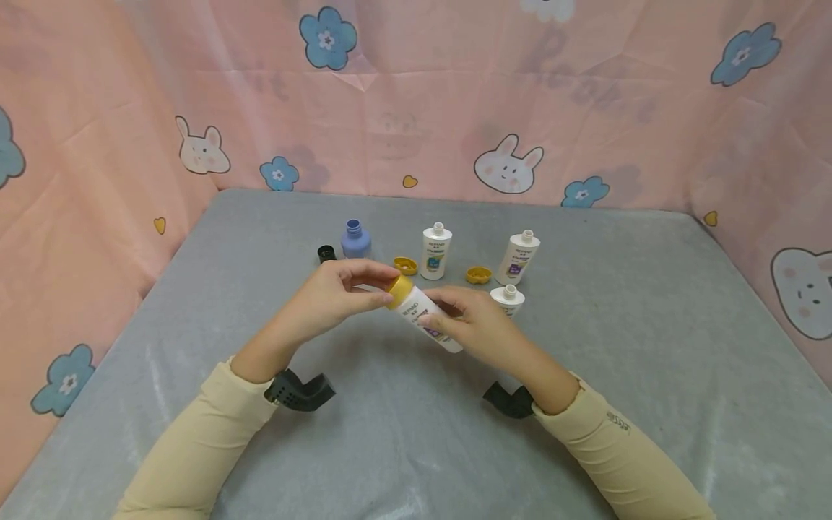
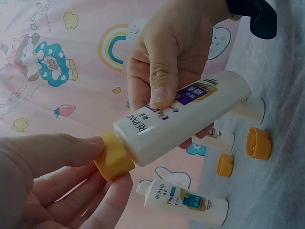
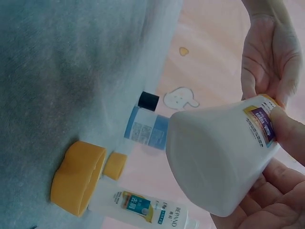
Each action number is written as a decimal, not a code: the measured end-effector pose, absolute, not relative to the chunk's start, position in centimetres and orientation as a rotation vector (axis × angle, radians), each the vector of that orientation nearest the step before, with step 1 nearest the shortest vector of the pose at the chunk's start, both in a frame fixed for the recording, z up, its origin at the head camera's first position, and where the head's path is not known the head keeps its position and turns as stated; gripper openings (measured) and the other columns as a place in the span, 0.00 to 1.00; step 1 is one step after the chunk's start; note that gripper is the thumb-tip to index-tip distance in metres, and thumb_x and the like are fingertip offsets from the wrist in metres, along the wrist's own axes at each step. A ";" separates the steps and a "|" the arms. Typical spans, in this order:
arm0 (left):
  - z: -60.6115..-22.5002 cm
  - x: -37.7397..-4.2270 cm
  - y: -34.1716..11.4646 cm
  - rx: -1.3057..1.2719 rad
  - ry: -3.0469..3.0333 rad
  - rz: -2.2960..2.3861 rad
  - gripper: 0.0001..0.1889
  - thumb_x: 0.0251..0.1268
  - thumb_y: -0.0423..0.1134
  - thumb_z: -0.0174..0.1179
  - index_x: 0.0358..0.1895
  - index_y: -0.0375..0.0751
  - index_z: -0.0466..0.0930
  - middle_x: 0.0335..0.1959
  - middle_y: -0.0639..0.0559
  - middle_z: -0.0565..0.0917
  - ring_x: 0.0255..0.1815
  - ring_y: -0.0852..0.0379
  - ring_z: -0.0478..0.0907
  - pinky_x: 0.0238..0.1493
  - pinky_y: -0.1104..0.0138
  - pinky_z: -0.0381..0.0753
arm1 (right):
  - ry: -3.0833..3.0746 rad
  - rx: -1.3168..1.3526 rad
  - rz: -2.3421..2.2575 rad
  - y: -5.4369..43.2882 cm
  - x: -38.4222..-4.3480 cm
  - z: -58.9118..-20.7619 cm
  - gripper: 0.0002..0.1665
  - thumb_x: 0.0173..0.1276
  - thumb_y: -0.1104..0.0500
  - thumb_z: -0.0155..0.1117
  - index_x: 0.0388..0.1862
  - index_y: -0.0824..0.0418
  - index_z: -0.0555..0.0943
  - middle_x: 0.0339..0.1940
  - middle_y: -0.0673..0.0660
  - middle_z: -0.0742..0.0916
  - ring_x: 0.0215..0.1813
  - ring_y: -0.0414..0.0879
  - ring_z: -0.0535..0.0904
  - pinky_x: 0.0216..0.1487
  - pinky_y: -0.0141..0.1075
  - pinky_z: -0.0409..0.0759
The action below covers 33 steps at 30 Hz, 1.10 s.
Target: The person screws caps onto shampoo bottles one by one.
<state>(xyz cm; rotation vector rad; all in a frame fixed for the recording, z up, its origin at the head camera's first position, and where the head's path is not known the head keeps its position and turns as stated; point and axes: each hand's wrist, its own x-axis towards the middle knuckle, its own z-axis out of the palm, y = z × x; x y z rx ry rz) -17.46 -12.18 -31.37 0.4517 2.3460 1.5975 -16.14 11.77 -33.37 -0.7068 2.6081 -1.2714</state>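
A white bottle with a purple label is held tilted above the table, its yellow cap pointing up and to the left. My left hand pinches that cap between thumb and fingertips. Round the bottle's body, my right hand keeps its grip, the thumb lying across the label. The cap sits over the bottle's neck, hiding it. In the right wrist view the bottle's broad base faces the camera.
Behind the hands stand a blue bottle without its cap and white capless bottles. A black cap and yellow caps lie among them on the grey tablecloth.
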 end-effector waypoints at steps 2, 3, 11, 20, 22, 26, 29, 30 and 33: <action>-31.4 -17.5 -12.2 0.473 2.330 1.607 0.18 0.64 0.36 0.66 0.57 0.42 0.82 0.57 0.47 0.84 0.58 0.50 0.81 0.54 0.61 0.84 | 2.602 -0.690 -1.267 11.8 -16.2 -33.4 0.21 0.69 0.56 0.67 0.59 0.61 0.82 0.51 0.58 0.88 0.49 0.48 0.83 0.52 0.45 0.85; -31.4 -17.5 -12.2 0.482 2.322 1.615 0.18 0.64 0.35 0.66 0.57 0.42 0.82 0.57 0.47 0.84 0.58 0.50 0.81 0.54 0.61 0.85 | 2.599 -0.682 -1.267 11.8 -16.2 -33.4 0.21 0.70 0.56 0.67 0.59 0.60 0.82 0.51 0.57 0.88 0.49 0.48 0.83 0.52 0.45 0.85; -31.5 -17.6 -12.3 0.571 2.290 1.653 0.18 0.64 0.31 0.64 0.58 0.37 0.81 0.59 0.42 0.83 0.57 0.48 0.82 0.54 0.61 0.85 | 2.575 -0.675 -1.280 11.9 -16.2 -33.5 0.21 0.70 0.56 0.66 0.60 0.61 0.81 0.51 0.58 0.87 0.49 0.48 0.83 0.52 0.45 0.85; -31.1 -17.5 -12.5 0.532 2.277 1.683 0.19 0.62 0.35 0.68 0.57 0.40 0.83 0.58 0.46 0.84 0.56 0.52 0.84 0.55 0.61 0.85 | 2.550 -0.664 -1.301 11.9 -16.2 -33.4 0.22 0.70 0.57 0.66 0.61 0.61 0.81 0.53 0.58 0.87 0.50 0.49 0.83 0.52 0.45 0.85; -31.0 -17.5 -12.5 0.522 2.298 1.656 0.18 0.62 0.36 0.68 0.56 0.41 0.83 0.56 0.47 0.85 0.55 0.52 0.84 0.55 0.60 0.85 | 2.540 -0.660 -1.304 11.9 -16.2 -33.3 0.22 0.70 0.56 0.66 0.61 0.61 0.81 0.53 0.58 0.87 0.50 0.49 0.83 0.52 0.45 0.84; -31.0 -17.4 -12.4 0.532 2.304 1.639 0.16 0.63 0.35 0.68 0.54 0.40 0.84 0.55 0.46 0.85 0.54 0.52 0.85 0.55 0.60 0.85 | 2.521 -0.655 -1.306 12.0 -16.1 -33.2 0.22 0.70 0.56 0.66 0.61 0.60 0.81 0.53 0.58 0.87 0.51 0.49 0.83 0.52 0.45 0.84; -31.1 -17.4 -12.4 0.564 2.288 1.657 0.16 0.64 0.33 0.67 0.55 0.38 0.83 0.55 0.44 0.85 0.54 0.51 0.85 0.54 0.60 0.85 | 2.514 -0.656 -1.306 12.0 -16.1 -33.1 0.22 0.70 0.56 0.66 0.61 0.61 0.81 0.53 0.58 0.87 0.51 0.49 0.83 0.52 0.44 0.84; -31.1 -17.4 -12.4 0.575 2.284 1.661 0.16 0.64 0.33 0.66 0.55 0.37 0.83 0.55 0.43 0.85 0.54 0.50 0.85 0.54 0.60 0.85 | 2.514 -0.657 -1.306 12.0 -16.1 -33.1 0.22 0.70 0.56 0.66 0.61 0.61 0.81 0.53 0.58 0.87 0.51 0.49 0.83 0.52 0.44 0.84; -31.1 -17.4 -12.5 0.609 2.270 1.663 0.16 0.65 0.32 0.65 0.56 0.37 0.83 0.56 0.42 0.84 0.55 0.49 0.85 0.54 0.61 0.85 | 2.512 -0.658 -1.311 12.0 -16.1 -33.2 0.22 0.70 0.56 0.66 0.61 0.61 0.81 0.53 0.59 0.87 0.50 0.50 0.83 0.51 0.44 0.84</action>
